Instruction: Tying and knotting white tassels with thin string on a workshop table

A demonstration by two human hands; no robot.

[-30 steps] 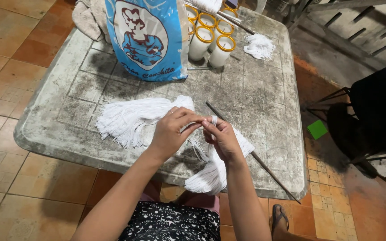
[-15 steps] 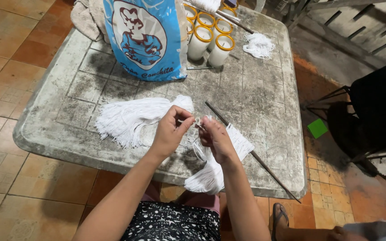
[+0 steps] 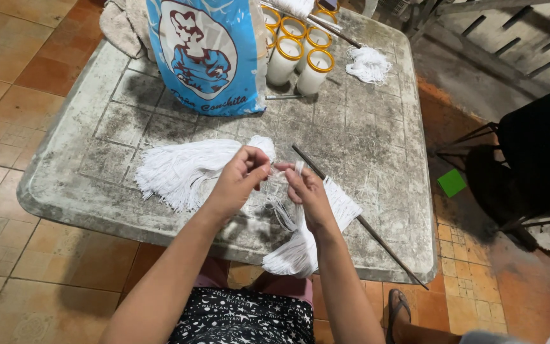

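Near the front edge of the worn stone table (image 3: 128,95), the left hand (image 3: 237,181) and the right hand (image 3: 307,191) meet over a heap of white strings (image 3: 179,169), each pinching thin strands between thumb and fingertips, the bundle fanning toward the left edge while more of it hangs over the front edge by the person's lap. A thin dark stick (image 3: 351,213) lies slanted just right of the hands toward the front right corner. At the back edge stand a blue printed bag (image 3: 205,54) and yellow-rimmed white candle jars (image 3: 300,60), with a small white thread clump (image 3: 368,64) near the back right corner.
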